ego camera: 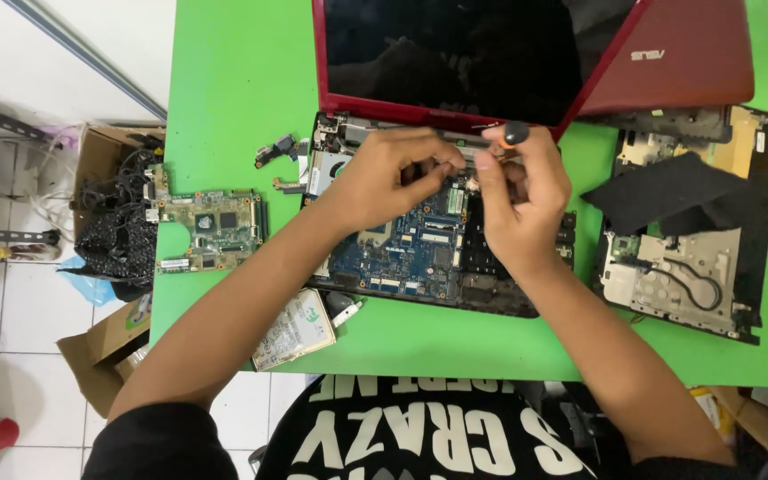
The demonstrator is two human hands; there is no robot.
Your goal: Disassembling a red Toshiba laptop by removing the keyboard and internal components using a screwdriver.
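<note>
Both hands meet over the opened laptop base (420, 258) on the green table (242, 80): left hand (384, 178) pinches near the hinge, right hand (522, 196) grips a screwdriver (515, 135), best kept upright and steady.

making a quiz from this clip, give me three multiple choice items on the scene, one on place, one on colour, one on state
1. Where does the loose green board lie?
A. left of the opened laptop
B. on the red lid
C. on the floor

2. What colour is the table?
A. white
B. green
C. blue

3. What is the right hand doing?
A. resting flat on the table
B. gripping a black-topped tool
C. holding the hard drive

Answers:
1 A, the board sits on the table left of the laptop base.
2 B, the bare surface is bright green.
3 B, the fingers close round the tool's handle over the laptop, beside the left hand.
</note>
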